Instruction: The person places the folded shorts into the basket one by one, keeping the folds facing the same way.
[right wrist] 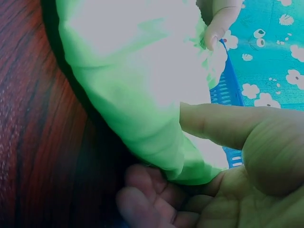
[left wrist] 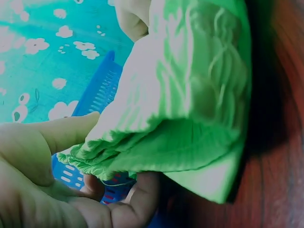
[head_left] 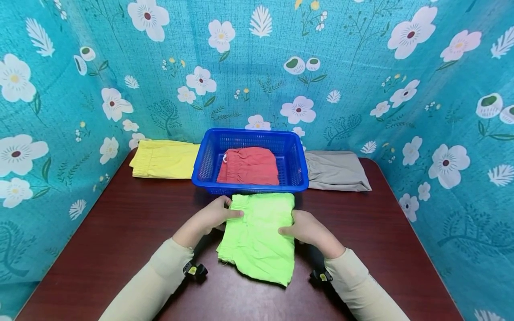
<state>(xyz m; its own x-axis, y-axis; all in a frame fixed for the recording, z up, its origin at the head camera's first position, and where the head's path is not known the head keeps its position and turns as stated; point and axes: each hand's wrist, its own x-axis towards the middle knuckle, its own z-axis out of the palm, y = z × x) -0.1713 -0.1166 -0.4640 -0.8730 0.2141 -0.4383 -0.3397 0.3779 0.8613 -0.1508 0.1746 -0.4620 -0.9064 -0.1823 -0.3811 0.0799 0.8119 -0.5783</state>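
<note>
— Both hands were on the folded green shorts [head_left: 259, 234], which lay low in the middle of the frame on the dark wooden table [head_left: 120, 232], just in front of the blue basket [head_left: 250, 141]. We could see our left hand [head_left: 212, 217] pinching the elastic waistband edge, thumb on top and fingers curled beneath it.

— And our right hand [head_left: 307, 229]?

— Much the same on the opposite side: in the right wrist view the thumb pressed down on the cloth while the fingers tucked under the fold. So we had the bundle gripped on both edges, and it sat mostly on the table, though the wrist views suggested its edges were raised a little.

— What step did we judge this to be?

— We took it for the lift of a finished fold, with the basket as the likely place for it. Red shorts [head_left: 248, 166] already lay inside, slightly above centre frame.

— What would the next move ask of us?

— We thought it called for raising both sides evenly, so the fold would not slump open, and clearing the near rim before setting down on the red pair.

— Anything else around?

— Yellow shorts [head_left: 164, 159] lay left of the basket and a grey garment [head_left: 336, 170] right of it, both against the flowered teal backdrop [head_left: 64, 89].
</note>
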